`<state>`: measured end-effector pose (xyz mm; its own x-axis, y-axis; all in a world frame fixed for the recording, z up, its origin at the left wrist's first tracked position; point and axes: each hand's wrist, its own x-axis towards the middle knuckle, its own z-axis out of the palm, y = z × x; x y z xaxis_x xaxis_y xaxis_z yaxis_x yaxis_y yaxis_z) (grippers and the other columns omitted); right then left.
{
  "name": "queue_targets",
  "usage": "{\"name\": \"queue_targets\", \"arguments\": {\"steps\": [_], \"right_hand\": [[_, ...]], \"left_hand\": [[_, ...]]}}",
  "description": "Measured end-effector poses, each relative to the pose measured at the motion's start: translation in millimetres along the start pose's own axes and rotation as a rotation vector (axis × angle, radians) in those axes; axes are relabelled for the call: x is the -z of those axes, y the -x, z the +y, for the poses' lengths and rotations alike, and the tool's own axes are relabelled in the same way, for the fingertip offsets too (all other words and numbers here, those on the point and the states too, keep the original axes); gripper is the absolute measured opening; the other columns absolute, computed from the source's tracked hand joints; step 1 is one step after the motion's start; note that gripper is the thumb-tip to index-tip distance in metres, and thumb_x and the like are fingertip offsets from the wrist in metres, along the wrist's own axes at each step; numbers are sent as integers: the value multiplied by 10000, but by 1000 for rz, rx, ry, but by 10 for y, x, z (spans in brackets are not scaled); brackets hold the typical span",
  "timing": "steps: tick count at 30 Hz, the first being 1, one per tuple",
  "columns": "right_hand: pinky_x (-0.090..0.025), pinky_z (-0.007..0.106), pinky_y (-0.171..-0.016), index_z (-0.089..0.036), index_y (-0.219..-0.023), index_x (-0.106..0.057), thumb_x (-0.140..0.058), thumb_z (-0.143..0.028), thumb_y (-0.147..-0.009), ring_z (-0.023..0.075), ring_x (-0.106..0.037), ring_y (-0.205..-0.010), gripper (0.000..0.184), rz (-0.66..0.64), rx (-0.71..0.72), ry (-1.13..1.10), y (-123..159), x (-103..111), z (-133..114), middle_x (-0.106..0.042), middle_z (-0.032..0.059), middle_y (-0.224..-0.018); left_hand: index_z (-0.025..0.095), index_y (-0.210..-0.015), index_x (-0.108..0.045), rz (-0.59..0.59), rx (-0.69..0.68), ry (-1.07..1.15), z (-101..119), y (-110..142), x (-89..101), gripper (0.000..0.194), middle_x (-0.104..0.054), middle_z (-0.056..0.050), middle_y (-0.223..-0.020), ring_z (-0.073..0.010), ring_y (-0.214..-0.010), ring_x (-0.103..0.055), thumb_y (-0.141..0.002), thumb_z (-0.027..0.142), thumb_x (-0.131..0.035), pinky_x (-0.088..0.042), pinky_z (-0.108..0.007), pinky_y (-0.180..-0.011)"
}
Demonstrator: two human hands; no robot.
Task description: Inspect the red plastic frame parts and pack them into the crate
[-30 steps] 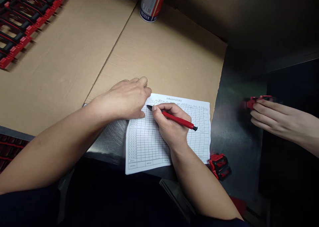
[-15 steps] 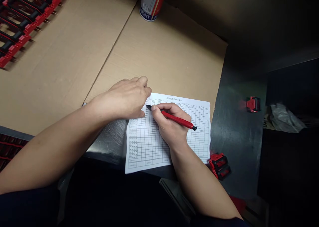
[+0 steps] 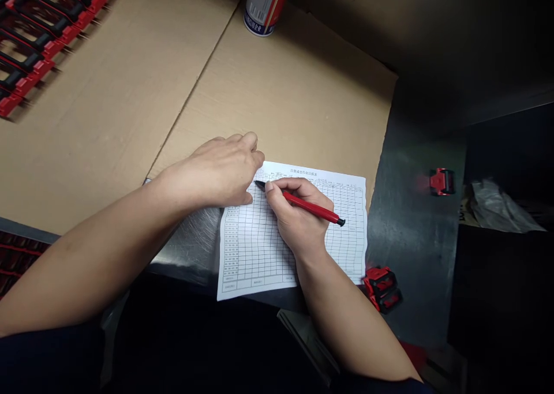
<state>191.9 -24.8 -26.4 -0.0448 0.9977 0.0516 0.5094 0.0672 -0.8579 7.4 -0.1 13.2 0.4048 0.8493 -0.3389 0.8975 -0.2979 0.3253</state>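
Two grips: my right grip (image 3: 302, 222) pinches a slim red-and-black pen (image 3: 314, 208); my left grip (image 3: 229, 172) (how closed, I can't tell) rests on the white gridded paper form (image 3: 258, 247), spanning brown cardboard (image 3: 277, 105) and grey metal table (image 3: 415, 255). I'd keep it flat.

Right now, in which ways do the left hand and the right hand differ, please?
The right hand grips a red pen; the left hand holds no tool. The left hand covers the upper-left corner of the paper form, while the right hand lies nearer its middle. Both are bare.
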Motion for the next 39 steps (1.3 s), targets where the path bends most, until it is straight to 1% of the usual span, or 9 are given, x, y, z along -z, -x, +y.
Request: {"name": "queue_targets", "arguments": {"steps": [13,19,34,39], "right_hand": [[-546,278,-634,-228,-768,-758,-772,-296,-805,168,-696,-712,79,-25,5,5,5,3,-5,-757,-5,-781],[-544,274,-617,-225,-761,-758,-773,-290,-797,164,-689,-686,76,-29,0,12,9,8,-10,-752,-7,-758],[-554,294,-644,-225,-769,-761,-757,-297,-810,181,-697,-715,82,-1,-1,25,3,8,-9,-757,4,-782],[-541,280,-627,-231,-757,-760,-771,-297,-803,167,-682,-689,81,9,-13,8,7,6,0,-747,-8,-758]], "left_hand": [[173,-1226,-626,12,-7,-19,0,1,-7,492,-552,-118,-1251,-286,-1091,-605,-811,431,-691,-497,-359,-875],[152,-1216,-631,24,-21,-25,4,7,-6,492,-554,-124,-1228,-288,-1065,-611,-815,429,-695,-498,-365,-859],[187,-1252,-621,-11,7,6,7,7,16,510,-549,-120,-1284,-297,-1142,-587,-805,424,-690,-493,-360,-921],[163,-1264,-620,-16,1,17,6,7,16,521,-538,-136,-1302,-315,-1154,-582,-813,417,-682,-489,-382,-932]]}}
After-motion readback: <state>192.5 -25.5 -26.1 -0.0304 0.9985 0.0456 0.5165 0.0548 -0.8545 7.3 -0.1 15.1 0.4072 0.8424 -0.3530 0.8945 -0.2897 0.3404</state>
